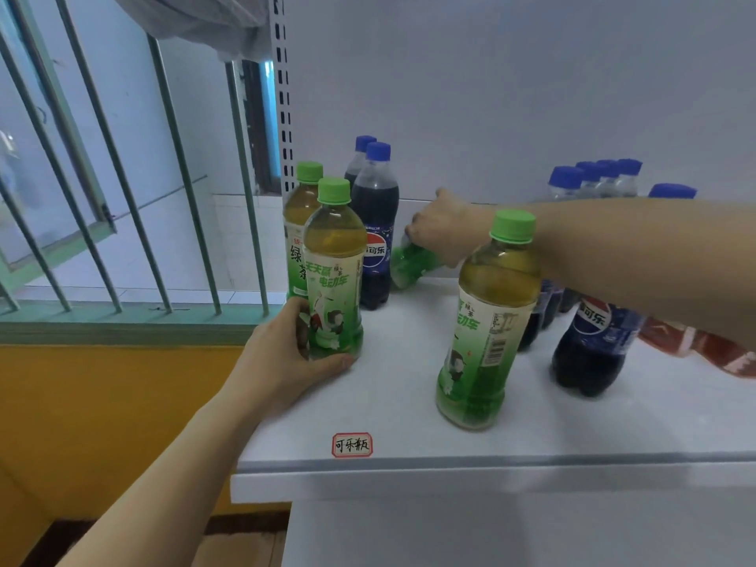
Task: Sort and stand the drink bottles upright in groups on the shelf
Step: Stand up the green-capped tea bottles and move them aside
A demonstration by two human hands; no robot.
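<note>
White metal shelf [409,411] carries upright bottles. Left hand [286,354] wraps base of green-capped plastic tea bottle [334,272], standing at left edge. Right hand [446,227] grips tilted green plastic bottle [409,263] near back wall

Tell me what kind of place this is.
Probably a small shop or stockroom. A white retail shelf on a slotted metal upright carries a handwritten label sticker on its front edge, with green tea bottles and Pepsi bottles grouped on it beside a barred window.
</note>
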